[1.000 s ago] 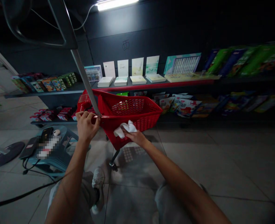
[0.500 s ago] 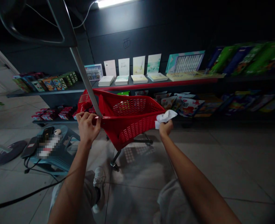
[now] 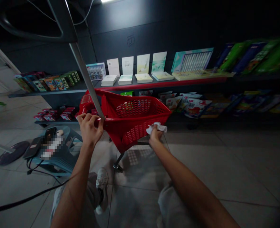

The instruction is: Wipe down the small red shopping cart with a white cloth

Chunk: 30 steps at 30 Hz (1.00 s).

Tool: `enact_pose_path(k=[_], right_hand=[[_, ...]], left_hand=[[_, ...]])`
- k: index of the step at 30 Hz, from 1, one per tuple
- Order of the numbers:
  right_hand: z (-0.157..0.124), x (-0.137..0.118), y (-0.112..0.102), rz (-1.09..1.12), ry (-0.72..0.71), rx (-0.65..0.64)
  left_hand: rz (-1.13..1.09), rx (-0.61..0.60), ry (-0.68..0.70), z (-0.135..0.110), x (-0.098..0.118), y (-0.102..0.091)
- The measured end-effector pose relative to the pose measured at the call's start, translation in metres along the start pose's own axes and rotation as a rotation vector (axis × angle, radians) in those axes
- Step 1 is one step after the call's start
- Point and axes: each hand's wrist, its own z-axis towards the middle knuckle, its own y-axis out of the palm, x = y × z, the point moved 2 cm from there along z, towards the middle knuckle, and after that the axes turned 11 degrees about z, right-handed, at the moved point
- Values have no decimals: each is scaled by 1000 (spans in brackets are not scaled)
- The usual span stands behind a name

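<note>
A red plastic shopping cart [image 3: 113, 129] with perforated sides stands before me on its wheels, a metal pole [image 3: 86, 79] rising near its handle end. My left hand [image 3: 90, 129] grips the cart's rim at the left, next to the foot of that pole. In my right hand [image 3: 155, 135] is a crumpled white cloth [image 3: 162, 128], pressed against or very close to the cart's outer side, near the far right end. The fingers of the right hand are partly hidden by the cloth.
Behind the cart runs a shelf [image 3: 140, 86] with notebooks, boxed sets and snack bags [image 3: 195, 107]. At left a blue-grey stool [image 3: 71, 148] carries a phone and other small items. A black cable [image 3: 30, 199] crosses at lower left, near a round pole base [image 3: 13, 153].
My right hand has moved left and down with the cloth, from the cart's far right corner onto its side wall. My left hand keeps its hold on the rim.
</note>
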Motion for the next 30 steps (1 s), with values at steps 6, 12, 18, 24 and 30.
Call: enact_pose_path(k=[6, 12, 18, 24, 30], right_hand=[[-144, 32, 26, 130, 82, -342], [-206, 13, 20, -187, -599, -963], [-164, 6, 10, -607, -1101, -1387], [-84, -15, -16, -676, -1086, -1176], [8, -44, -49, -630, -1014, -783]], left_hand=[[-9, -3, -9, -2, 1, 1], [-8, -19, -12, 0, -4, -3], [-20, -59, 5, 0, -15, -8], [-12, -100, 30, -1, -19, -11], [-19, -93, 27, -2, -14, -11]])
